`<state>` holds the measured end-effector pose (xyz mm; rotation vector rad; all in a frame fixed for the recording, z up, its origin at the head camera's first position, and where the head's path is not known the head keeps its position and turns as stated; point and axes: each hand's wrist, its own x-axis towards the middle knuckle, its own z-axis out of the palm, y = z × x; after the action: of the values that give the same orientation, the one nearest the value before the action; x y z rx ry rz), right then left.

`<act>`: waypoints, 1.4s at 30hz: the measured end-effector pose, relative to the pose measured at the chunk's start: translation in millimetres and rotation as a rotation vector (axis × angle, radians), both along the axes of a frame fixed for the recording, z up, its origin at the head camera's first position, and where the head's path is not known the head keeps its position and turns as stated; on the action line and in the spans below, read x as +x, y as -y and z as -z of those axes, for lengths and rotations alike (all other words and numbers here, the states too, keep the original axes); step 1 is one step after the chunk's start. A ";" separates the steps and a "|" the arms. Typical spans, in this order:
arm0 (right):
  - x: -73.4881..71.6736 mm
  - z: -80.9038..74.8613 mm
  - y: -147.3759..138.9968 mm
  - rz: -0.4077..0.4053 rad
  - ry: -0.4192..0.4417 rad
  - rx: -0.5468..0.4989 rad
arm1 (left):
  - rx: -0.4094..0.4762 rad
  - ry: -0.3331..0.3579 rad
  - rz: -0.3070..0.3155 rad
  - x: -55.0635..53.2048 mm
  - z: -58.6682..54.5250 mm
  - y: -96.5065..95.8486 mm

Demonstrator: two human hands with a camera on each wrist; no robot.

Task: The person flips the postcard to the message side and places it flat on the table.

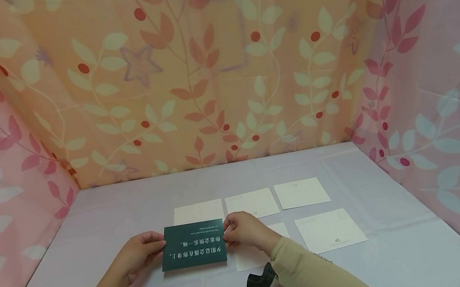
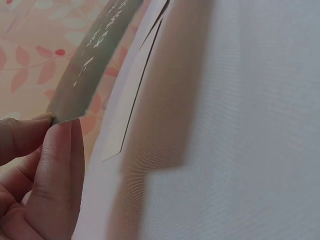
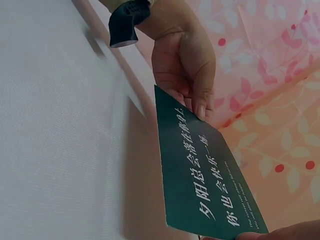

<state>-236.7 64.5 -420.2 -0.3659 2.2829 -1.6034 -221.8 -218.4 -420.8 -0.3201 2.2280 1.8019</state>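
Observation:
A dark green postcard [image 1: 196, 258] with white Chinese lettering is held above the table, its writing upside down in the head view. My left hand [image 1: 134, 258] pinches its left edge between thumb and fingers. On the opposite edge, the right hand [image 1: 247, 231] grips it. The left wrist view shows the postcard [image 2: 90, 70] edge-on between the left thumb and fingers [image 2: 50, 170], with a shadow on the cloth below. In the right wrist view the lettered face of the postcard [image 3: 185, 165] is plain, and only part of the right hand [image 3: 295, 232] shows.
Several cream cards lie face down in two rows: a back-left card [image 1: 197, 211] partly behind the postcard, a back-middle card [image 1: 251, 203], a back-right card [image 1: 302, 193], a front-right card [image 1: 331, 230], and one card [image 1: 248, 259] partly under the right hand. Patterned curtains [image 1: 204, 70] enclose the white-clothed table [image 1: 125, 204].

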 end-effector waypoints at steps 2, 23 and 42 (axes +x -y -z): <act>-0.5 0.2 -0.1 0.005 -0.003 0.004 | -0.001 0.000 0.005 0.0 0.3 0.2; -2.5 -3.5 -4.8 0.047 -0.028 -0.002 | 0.020 0.000 0.041 2.9 -2.7 3.1; -4.2 -8.8 -8.7 0.058 -0.058 0.028 | 0.143 0.021 0.072 -0.7 -3.9 7.7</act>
<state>-240.9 73.3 -411.4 -0.3465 2.3768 -1.6068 -222.5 -226.1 -416.8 -0.2262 2.0562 1.8975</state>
